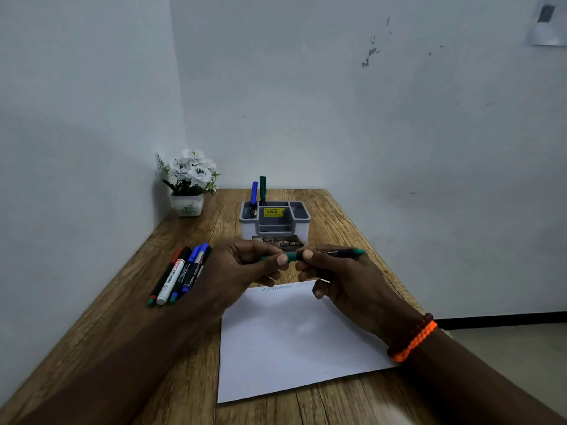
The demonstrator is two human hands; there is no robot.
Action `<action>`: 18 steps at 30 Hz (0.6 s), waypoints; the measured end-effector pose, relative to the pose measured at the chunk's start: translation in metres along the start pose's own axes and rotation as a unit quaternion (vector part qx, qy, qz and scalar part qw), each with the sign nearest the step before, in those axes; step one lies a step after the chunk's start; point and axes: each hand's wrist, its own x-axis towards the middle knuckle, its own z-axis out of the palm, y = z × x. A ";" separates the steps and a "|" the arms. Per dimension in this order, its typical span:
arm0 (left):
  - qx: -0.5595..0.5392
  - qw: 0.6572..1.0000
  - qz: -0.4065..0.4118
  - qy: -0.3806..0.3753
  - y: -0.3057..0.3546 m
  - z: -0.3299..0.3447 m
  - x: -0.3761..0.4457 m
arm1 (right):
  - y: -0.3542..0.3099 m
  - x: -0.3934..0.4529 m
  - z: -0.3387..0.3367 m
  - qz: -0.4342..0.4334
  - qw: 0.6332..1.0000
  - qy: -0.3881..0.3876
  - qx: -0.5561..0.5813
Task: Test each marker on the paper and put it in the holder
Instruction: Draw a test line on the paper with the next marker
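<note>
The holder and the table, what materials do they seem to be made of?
The holder looks like matte moulded plastic: white outer walls, grey inner compartments, rounded edges, and a yellow price sticker. The table shows brown wood grain with dark cracks and little shine; whether it is solid wood or a printed laminate cannot be told.

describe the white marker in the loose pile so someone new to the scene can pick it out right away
Start at the wooden table and look left of the white paper, where a bunch of markers lies side by side, beside the left hand. The white marker lies second from the left in that bunch. It alone has a white barrel with a red label; its neighbours are dark-bodied.
</note>
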 end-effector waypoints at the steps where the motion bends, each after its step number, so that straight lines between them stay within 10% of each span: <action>1: -0.004 1.000 0.000 0.000 0.000 0.000 0.000 | 0.000 0.000 0.000 0.001 1.000 0.000 0.000; 18: -0.004 1.000 -0.004 0.002 0.001 -0.004 -0.001 | 0.002 0.000 0.004 0.002 1.000 -0.019 -0.014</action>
